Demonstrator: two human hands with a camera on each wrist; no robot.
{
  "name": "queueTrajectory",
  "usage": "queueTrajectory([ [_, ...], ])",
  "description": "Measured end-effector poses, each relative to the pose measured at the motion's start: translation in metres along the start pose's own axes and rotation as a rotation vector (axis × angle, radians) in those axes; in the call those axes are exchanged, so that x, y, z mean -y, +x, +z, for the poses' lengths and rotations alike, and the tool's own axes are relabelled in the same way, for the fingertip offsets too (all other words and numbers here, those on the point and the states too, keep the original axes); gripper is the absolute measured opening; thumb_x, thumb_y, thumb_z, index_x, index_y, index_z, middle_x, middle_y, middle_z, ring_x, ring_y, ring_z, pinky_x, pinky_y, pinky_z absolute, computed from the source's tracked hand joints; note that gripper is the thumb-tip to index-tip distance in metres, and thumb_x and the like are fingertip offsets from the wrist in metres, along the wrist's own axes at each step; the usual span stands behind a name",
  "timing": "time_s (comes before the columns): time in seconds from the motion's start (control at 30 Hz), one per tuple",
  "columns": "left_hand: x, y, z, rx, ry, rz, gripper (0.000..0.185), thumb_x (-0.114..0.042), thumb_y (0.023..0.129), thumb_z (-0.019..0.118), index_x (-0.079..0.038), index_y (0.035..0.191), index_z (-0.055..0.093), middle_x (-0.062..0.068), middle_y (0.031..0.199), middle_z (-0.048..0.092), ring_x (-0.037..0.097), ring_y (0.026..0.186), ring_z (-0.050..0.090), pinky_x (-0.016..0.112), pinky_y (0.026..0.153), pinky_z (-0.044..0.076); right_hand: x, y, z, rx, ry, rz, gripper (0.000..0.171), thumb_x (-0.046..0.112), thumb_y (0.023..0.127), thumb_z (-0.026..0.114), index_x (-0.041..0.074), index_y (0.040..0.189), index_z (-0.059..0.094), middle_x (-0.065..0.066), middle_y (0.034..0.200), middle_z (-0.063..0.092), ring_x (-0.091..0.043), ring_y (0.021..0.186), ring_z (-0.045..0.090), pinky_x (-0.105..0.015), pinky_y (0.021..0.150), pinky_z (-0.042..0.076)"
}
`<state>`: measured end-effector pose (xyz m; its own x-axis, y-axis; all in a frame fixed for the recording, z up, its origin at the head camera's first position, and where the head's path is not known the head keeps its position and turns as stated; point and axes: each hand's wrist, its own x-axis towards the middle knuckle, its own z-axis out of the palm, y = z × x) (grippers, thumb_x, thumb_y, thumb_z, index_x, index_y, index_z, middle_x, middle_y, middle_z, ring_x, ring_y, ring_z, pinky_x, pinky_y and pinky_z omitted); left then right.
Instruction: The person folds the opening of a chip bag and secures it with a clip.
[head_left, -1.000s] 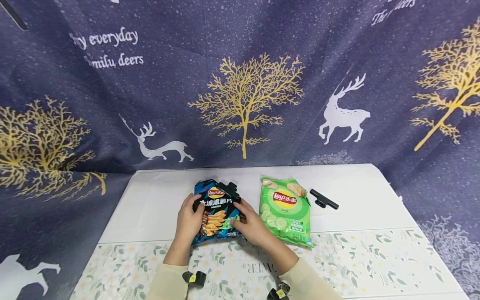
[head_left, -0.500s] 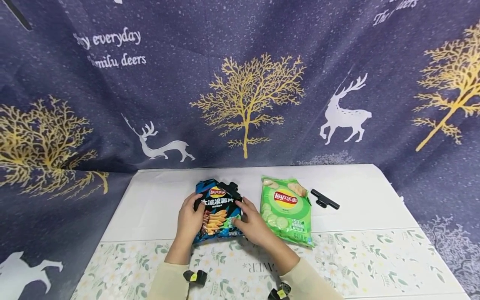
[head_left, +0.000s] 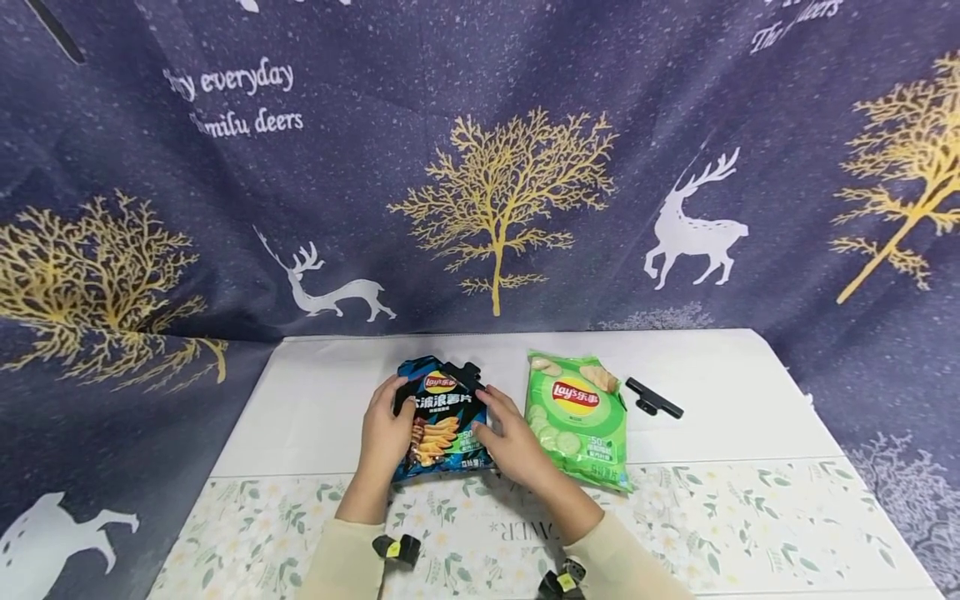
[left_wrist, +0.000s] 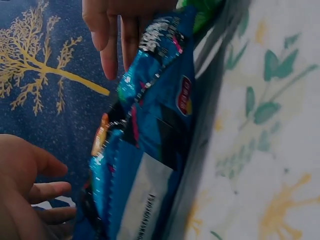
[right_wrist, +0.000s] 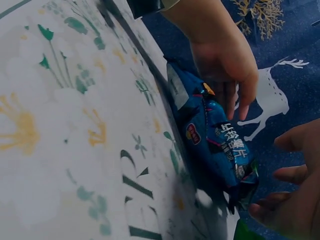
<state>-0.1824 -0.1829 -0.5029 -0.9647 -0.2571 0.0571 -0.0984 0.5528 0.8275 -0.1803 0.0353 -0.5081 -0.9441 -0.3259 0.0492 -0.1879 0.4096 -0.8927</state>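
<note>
I see the left hand point(head_left: 386, 429) and right hand point(head_left: 517, 442) apart, fingers loose, flanking the blue chip bag point(head_left: 442, 425) at the frame's lower centre; whether they press it I cannot tell; a light, even touch should spare the black clip point(head_left: 463, 376) across its top corner.

Blue-black chip bag point(head_left: 441, 429), face up on table point(head_left: 315, 417)

The head view looks forward and down from high and farther back over the bench point(head_left: 712, 437) and backdrop point(head_left: 337, 192); both wrist views, low, close and tipped sideways, face the blue bag point(head_left: 442, 429) from its near side; all three share bag, bench and backdrop.
</note>
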Motion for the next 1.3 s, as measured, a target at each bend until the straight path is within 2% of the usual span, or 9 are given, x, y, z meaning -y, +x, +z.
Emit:
queueTrajectory([
  [0.13, -0.007, -0.003, -0.003, 0.026, -0.008, -0.01, 0.057, -0.031, 0.103, 0.055, -0.018, 0.156, 0.039, 0.013, 0.164, 0.031, 0.041, 0.15, 0.031, 0.066, 0.117, 0.029, 0.002, 0.002, -0.001, -0.004, 0.04, -0.013, 0.059, 0.027, 0.102, 0.058, 0.014, 0.156, 0.039, -0.014, 0.167, 0.025, -0.042, 0.144, 0.043, -0.058, 0.115, 0.038],
  [0.23, -0.011, -0.003, -0.006, 0.033, -0.017, -0.004, 0.06, -0.034, 0.103, 0.055, -0.022, 0.158, 0.035, 0.011, 0.165, 0.03, 0.041, 0.15, 0.031, 0.066, 0.117, 0.03, 0.005, 0.003, -0.003, -0.015, 0.053, -0.017, 0.058, 0.028, 0.103, 0.057, 0.017, 0.157, 0.039, -0.011, 0.167, 0.026, -0.039, 0.146, 0.04, -0.055, 0.116, 0.039],
  [0.43, -0.015, -0.002, -0.011, 0.036, -0.03, 0.011, 0.061, -0.034, 0.103, 0.054, -0.023, 0.159, 0.032, 0.012, 0.166, 0.028, 0.045, 0.144, 0.041, 0.064, 0.114, 0.037, 0.009, 0.004, -0.01, -0.046, 0.027, -0.033, 0.059, 0.033, 0.103, 0.057, 0.018, 0.157, 0.039, -0.009, 0.166, 0.029, -0.035, 0.149, 0.037, -0.054, 0.118, 0.037],
  [0.57, -0.018, -0.003, -0.011, 0.041, -0.034, 0.016, 0.061, -0.033, 0.103, 0.055, -0.021, 0.159, 0.033, 0.011, 0.166, 0.029, 0.045, 0.143, 0.042, 0.064, 0.114, 0.037, 0.008, 0.003, -0.015, -0.054, 0.032, -0.042, 0.059, 0.033, 0.103, 0.058, 0.019, 0.157, 0.039, -0.01, 0.166, 0.029, -0.035, 0.149, 0.037, -0.055, 0.118, 0.036],
  [0.83, -0.022, -0.003, -0.007, 0.047, -0.047, 0.031, 0.059, -0.03, 0.103, 0.056, -0.019, 0.158, 0.035, 0.011, 0.164, 0.032, 0.044, 0.142, 0.043, 0.062, 0.113, 0.039, 0.008, 0.001, -0.021, -0.068, 0.008, -0.04, 0.061, 0.035, 0.102, 0.059, 0.02, 0.157, 0.038, -0.007, 0.166, 0.03, -0.033, 0.147, 0.041, -0.052, 0.118, 0.038],
  [1.03, -0.023, -0.004, -0.001, 0.062, -0.062, 0.041, 0.059, -0.03, 0.103, 0.056, -0.023, 0.158, 0.035, 0.011, 0.165, 0.03, 0.045, 0.141, 0.044, 0.061, 0.112, 0.041, 0.007, -0.001, -0.028, -0.081, -0.002, -0.037, 0.06, 0.031, 0.102, 0.059, 0.019, 0.157, 0.039, -0.009, 0.165, 0.031, -0.034, 0.146, 0.041, -0.054, 0.118, 0.037],
  [1.3, -0.028, -0.008, 0.011, 0.09, -0.082, 0.062, 0.06, -0.027, 0.102, 0.057, -0.021, 0.157, 0.036, 0.014, 0.165, 0.03, 0.043, 0.142, 0.045, 0.058, 0.111, 0.043, 0.002, -0.004, -0.036, -0.118, -0.027, -0.019, 0.06, 0.034, 0.101, 0.06, 0.021, 0.156, 0.04, -0.007, 0.165, 0.032, -0.036, 0.149, 0.037, -0.06, 0.118, 0.033],
])
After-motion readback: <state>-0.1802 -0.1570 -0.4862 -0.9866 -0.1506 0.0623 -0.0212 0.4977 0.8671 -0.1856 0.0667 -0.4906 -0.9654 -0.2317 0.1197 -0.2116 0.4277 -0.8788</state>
